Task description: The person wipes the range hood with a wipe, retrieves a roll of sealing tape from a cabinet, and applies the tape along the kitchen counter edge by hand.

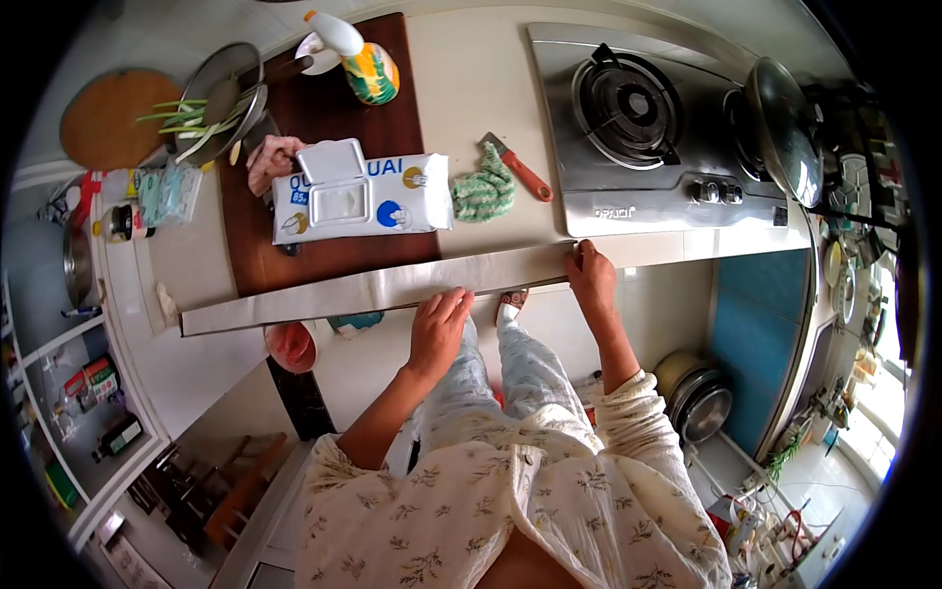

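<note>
A long, narrow pale strip, like a board or panel, lies along the front edge of the counter. My right hand pinches its right end near the stove. My left hand grips the strip's lower edge near the middle, fingers on top and thumb hidden. Behind the strip, a white pack of wipes with its lid up sits on a dark brown board. A green and white cloth and a scraper with a red handle lie to the right of the pack.
A gas stove with a glass-lidded pan stands at the right. A spray bottle, a pinkish rag and a strainer with green onions are at the back left. A red container is below the strip.
</note>
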{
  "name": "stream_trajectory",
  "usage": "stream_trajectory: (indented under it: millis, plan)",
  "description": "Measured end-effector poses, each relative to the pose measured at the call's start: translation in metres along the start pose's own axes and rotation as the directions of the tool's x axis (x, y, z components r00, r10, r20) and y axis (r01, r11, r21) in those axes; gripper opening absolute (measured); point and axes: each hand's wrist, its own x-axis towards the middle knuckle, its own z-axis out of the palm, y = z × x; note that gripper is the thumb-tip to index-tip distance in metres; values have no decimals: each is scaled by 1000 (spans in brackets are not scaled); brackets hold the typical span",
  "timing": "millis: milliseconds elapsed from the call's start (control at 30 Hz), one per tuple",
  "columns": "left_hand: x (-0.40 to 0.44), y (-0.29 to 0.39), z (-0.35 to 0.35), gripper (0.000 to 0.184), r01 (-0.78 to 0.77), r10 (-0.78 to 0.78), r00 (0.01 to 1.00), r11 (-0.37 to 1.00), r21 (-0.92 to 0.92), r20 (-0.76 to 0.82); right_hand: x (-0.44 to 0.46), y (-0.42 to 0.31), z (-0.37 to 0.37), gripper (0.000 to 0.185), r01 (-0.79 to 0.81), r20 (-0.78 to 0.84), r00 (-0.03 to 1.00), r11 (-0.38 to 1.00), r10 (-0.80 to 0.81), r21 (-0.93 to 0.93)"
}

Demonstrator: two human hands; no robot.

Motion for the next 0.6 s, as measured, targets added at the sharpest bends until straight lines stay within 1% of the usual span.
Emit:
stream_trajectory:
  millis: [100,167,267,300,367,400,433,467,500,533,600]
  plan:
    - [0,-6,9,31,-1,1,1000,1000,27,-3,-1,-1,0,17,-4,-43,999,1000,5,26]
    - [5,-9,11,31,9,-9,1000,998,64,5,-2,-3,0,17,-25,-44,999,999,26,24]
    - [5,-10,11,32,10,-9,1000,998,59,-13,4,10,10,19,-36,-12,999,998,37,44]
    - [3,-10,8,33,29,-29,1000,1000,0,-10,5,9,8,21,-39,2,999,998,39,55]
    - [2,-11,1,35,61,-62,998,992,-113,-5,6,12,-1,25,30,32,999,999,-31,22]
    - [0,-17,-5,36,72,-79,994,993,-99,-77,3,5,-9,27,66,49,997,998,-66,10]
    - [-1,-26,-14,38,83,-95,985,993,-86,-147,-2,-10,-24,33,60,64,996,998,-59,-19]
    - [-2,-35,-22,40,95,-110,970,992,-77,-215,-8,-15,-29,28,286,-167,942,957,-291,-54]
    - [1,-44,-33,43,179,-172,957,984,11,-232,-9,-27,-41,24,400,-207,891,915,-403,-59]
    - [3,-53,-42,42,214,-183,951,971,103,-250,-9,-39,-48,21,506,-249,826,860,-506,-71]
    - [4,-79,-49,39,222,-194,966,961,166,-171,-14,-60,-41,18,618,-201,780,781,-593,93]
